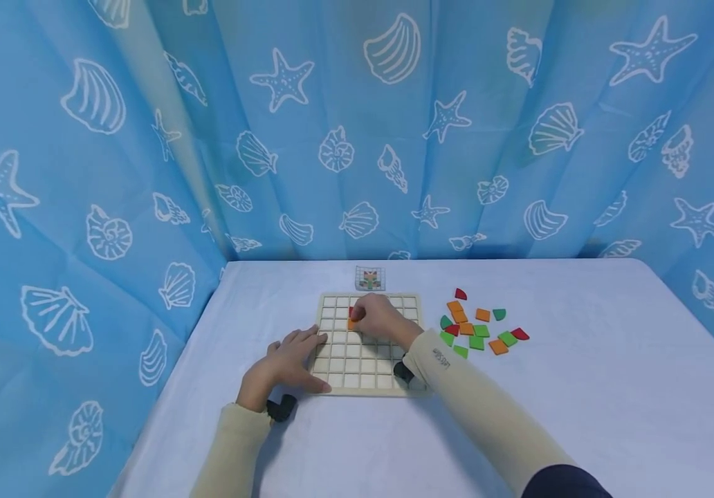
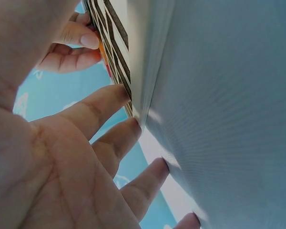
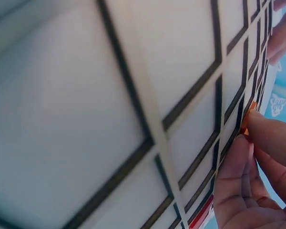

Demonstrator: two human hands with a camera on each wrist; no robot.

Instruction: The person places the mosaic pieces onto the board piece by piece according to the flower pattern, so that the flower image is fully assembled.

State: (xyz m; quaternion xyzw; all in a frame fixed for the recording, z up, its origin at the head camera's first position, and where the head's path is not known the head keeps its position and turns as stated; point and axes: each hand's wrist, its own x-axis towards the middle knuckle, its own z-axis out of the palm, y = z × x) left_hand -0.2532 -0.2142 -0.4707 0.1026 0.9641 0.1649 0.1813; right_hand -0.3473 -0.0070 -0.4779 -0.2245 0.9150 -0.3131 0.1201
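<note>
A cream grid board [image 1: 352, 381] with raised ridges lies flat on the white table. Near its far side my right hand [image 1: 383, 319] pinches a small orange square tile [image 3: 247, 123] between thumb and curled fingers, right at the grid. Just beyond that tile a red piece [image 1: 351, 311] shows on the board, partly covered by the fingers. My left hand [image 1: 288, 361] rests along the board's left edge with fingers spread. In the left wrist view, two of its fingertips [image 2: 124, 93] touch the board's rim and the others reach down to the tablecloth.
Right of the board lie loose flat pieces: orange squares [image 1: 483, 315], green squares [image 1: 476, 342], red quarter-rounds [image 1: 460, 294] and dark green quarter-rounds [image 1: 499, 314]. Behind the board lies a small pattern card [image 1: 370, 279]. A blue shell-print curtain [image 1: 357, 138] closes off the back and left.
</note>
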